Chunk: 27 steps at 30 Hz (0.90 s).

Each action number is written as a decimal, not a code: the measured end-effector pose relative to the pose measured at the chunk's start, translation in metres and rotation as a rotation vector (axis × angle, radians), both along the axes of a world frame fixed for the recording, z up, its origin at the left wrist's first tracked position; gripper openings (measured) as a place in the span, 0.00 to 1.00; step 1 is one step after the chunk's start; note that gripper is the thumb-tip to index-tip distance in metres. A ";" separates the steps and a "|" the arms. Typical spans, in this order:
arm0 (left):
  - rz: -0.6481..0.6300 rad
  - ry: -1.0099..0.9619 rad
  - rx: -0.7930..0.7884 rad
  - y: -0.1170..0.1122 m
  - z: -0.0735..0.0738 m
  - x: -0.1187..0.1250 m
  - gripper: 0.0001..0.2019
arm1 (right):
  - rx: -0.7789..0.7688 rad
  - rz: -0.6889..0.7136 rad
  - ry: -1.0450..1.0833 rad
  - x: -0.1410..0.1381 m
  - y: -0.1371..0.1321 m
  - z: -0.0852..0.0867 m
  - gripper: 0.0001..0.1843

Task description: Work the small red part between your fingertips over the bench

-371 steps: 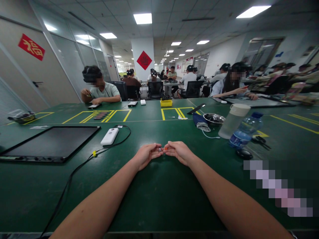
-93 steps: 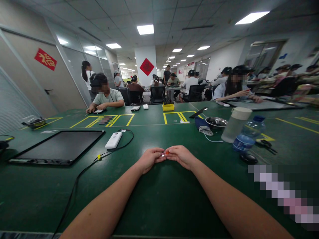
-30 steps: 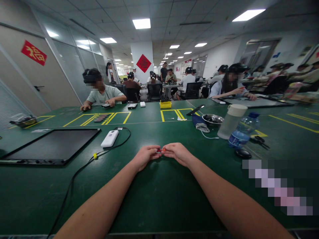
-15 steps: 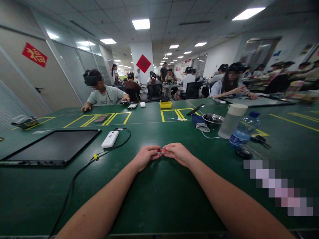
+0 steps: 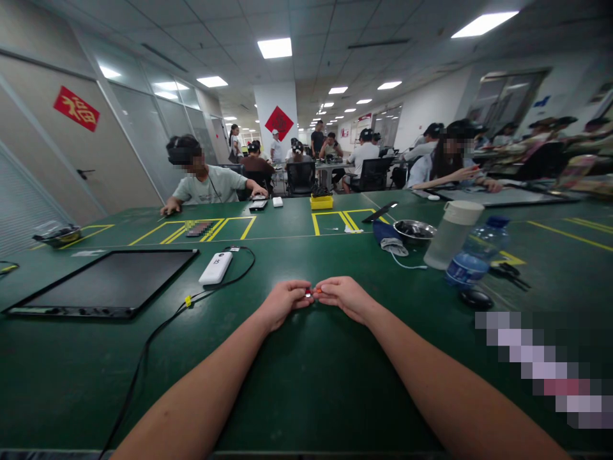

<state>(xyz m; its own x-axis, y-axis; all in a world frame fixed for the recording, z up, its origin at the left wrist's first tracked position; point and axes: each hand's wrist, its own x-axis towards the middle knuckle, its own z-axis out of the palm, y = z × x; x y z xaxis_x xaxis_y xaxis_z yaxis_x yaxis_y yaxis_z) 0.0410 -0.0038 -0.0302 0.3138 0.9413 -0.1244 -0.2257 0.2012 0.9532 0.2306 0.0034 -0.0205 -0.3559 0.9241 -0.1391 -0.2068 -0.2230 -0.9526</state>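
A red-and-white piece is being pinched by the left hand, its thumb and fingers closed down on it. At three o'clock from it, just beside, an orange piece is being gripped likewise by the right hand; whether the two are touching cannot be told. Outward, the table is being shared by a power bank at ten o'clock, a screen at nine, a mouse at three and a bowl at two.
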 end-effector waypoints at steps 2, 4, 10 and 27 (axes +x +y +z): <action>0.000 -0.004 0.007 0.000 0.000 -0.001 0.13 | 0.006 0.006 -0.007 0.000 0.000 0.000 0.08; 0.002 -0.009 0.004 0.000 0.000 -0.001 0.13 | 0.013 0.018 -0.014 0.000 0.000 0.000 0.09; 0.019 0.031 -0.032 0.001 0.004 -0.004 0.12 | 0.028 0.026 -0.054 0.001 -0.001 0.001 0.09; -0.001 0.072 0.007 0.001 0.002 -0.006 0.12 | 0.035 0.034 -0.072 0.001 0.000 -0.001 0.09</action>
